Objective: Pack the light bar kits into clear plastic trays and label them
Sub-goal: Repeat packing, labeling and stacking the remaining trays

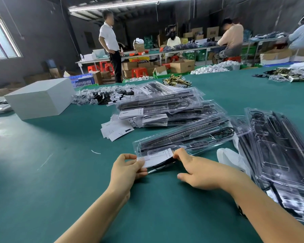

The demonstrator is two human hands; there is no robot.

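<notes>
Pinching a white label (157,157), both hands work at the clear tray (184,139). Left hand (125,170) grasps one end, right hand (198,171) the other, near the green table (60,172) front edge.

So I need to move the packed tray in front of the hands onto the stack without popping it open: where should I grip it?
Likely best by the two long edges near the middle of the packed tray, coming from above. It lies flat and long on the table, so an end-only grip could let it sag. The left hand and right hand now pinch the label at its near end.
</notes>
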